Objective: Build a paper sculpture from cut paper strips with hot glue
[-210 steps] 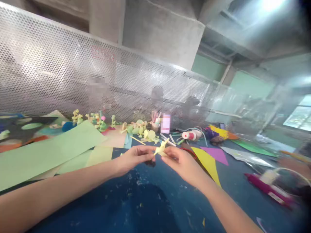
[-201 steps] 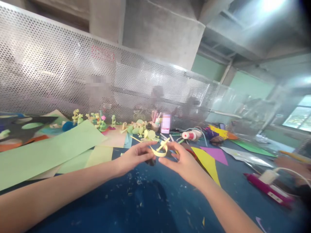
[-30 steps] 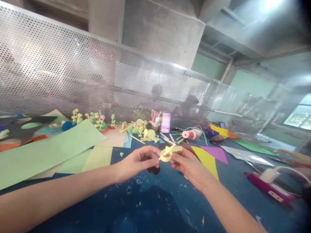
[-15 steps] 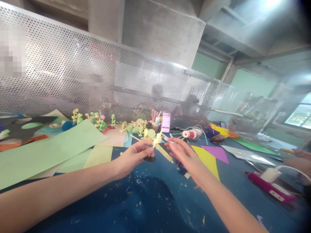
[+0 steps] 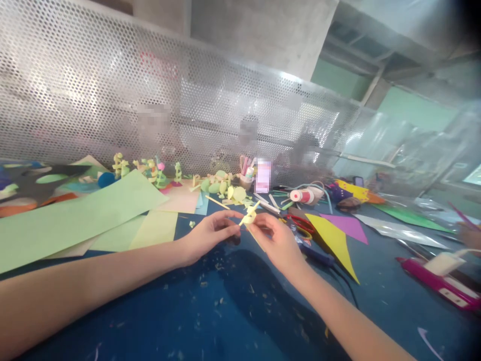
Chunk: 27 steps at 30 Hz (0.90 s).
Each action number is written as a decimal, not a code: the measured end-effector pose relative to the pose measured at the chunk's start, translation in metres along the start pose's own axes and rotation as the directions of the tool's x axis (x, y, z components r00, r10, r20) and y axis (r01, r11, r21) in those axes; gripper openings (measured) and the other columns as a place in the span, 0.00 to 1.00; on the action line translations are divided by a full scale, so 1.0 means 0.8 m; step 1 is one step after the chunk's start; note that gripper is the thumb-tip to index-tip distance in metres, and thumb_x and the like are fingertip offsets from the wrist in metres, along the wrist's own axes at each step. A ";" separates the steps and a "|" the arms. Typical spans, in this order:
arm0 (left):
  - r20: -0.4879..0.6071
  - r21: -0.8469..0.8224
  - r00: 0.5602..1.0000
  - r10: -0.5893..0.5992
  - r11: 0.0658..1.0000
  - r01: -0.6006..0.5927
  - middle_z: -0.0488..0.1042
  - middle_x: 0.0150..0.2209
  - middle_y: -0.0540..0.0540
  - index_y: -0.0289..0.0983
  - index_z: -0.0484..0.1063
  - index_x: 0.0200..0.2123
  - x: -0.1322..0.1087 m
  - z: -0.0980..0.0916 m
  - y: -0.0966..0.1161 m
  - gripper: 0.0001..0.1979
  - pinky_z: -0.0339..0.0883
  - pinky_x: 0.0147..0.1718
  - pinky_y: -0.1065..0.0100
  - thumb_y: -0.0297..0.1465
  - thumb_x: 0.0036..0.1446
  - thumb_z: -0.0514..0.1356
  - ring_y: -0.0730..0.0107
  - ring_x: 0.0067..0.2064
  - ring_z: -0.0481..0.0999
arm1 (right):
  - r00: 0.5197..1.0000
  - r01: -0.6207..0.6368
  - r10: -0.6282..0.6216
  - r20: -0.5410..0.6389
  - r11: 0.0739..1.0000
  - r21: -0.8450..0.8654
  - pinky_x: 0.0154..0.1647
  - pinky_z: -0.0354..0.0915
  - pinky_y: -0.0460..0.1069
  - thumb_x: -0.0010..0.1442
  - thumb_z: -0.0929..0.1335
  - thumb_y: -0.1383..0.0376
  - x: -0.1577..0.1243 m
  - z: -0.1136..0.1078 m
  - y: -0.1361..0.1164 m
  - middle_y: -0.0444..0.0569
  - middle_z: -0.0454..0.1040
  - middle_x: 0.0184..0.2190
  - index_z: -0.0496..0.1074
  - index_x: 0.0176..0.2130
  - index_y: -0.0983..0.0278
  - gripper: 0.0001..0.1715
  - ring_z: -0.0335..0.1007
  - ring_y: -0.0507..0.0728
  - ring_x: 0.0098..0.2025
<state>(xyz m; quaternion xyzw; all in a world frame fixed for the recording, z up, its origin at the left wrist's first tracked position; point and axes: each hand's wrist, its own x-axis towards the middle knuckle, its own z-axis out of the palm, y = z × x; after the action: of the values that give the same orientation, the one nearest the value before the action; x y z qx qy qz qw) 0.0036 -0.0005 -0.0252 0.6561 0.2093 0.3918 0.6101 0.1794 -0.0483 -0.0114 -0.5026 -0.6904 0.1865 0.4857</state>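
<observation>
A small pale yellow curled paper piece is held up between my two hands over the blue table. Its pointed lower end is pinched between the thumb and fingers of my left hand. On the other side, the fingers of my right hand close on the curled part; the fingertips are partly hidden. Behind it lie a thin yellow strip and a pile of pale green and yellow paper discs. Close to my right wrist is a dark blue tool with a cord, partly covered by the hand.
Large light green paper sheets cover the left side. Little curled paper figures stand behind them. A phone, a red-and-white spool, yellow paper and a magenta power strip lie further right. Perforated metal screen borders the back.
My right hand has moved in from beside the paper piece and its fingers have closed on it. The piece has tilted over to the right. The view has shifted slightly.
</observation>
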 end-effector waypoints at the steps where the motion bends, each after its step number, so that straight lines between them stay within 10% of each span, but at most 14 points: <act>1: 0.002 0.001 1.000 -0.008 1.000 0.008 0.73 0.31 0.48 0.37 0.65 0.48 0.000 0.000 -0.001 0.18 0.64 0.38 0.64 0.35 0.53 0.59 0.71 0.33 0.72 | 1.000 -0.013 0.013 0.009 1.000 0.012 0.42 0.66 0.50 0.57 0.64 0.60 -0.001 -0.001 0.002 0.49 0.75 0.36 0.69 0.37 0.63 0.10 0.71 0.56 0.38; 27: -0.068 -0.042 0.997 -0.020 0.999 0.018 0.78 0.33 0.49 0.38 0.70 0.43 0.002 0.000 -0.011 0.15 0.62 0.45 0.63 0.33 0.50 0.62 0.69 0.36 0.75 | 0.996 -0.083 0.085 0.011 0.991 -0.104 0.34 0.64 0.48 0.54 0.64 0.64 -0.008 -0.006 -0.005 0.45 0.72 0.29 0.68 0.32 0.62 0.05 0.69 0.54 0.32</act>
<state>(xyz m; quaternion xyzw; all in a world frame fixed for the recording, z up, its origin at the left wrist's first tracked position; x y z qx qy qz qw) 0.0065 0.0019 -0.0334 0.6274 0.2282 0.4126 0.6197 0.1813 -0.0568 -0.0092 -0.5542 -0.6813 0.1745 0.4452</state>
